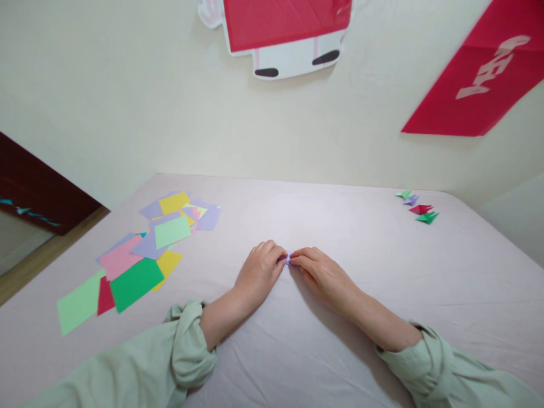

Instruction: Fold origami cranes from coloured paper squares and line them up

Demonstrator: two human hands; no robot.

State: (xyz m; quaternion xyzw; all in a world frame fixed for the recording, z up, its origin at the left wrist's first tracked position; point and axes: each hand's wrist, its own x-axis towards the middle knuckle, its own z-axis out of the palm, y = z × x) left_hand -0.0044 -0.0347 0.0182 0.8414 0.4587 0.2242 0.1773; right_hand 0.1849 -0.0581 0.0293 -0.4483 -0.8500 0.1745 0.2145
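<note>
A small piece of purple paper (289,258) is between my two hands at the middle of the table, mostly hidden by the fingers. My left hand (262,268) pinches its left side with thumb and fingertips. On the other side, the fingertips of my right hand (322,273) close on its right edge. How the paper is folded cannot be made out. Both hands rest low, close to the cloth-covered tabletop (272,362).
Loose sheets of coloured paper, among them a dark green sheet (136,284) and a light green sheet (173,232), overlap at the left. Several small folded paper figures, including a red one (420,209), stand at the far right. A pale wall (170,113) rises behind the table.
</note>
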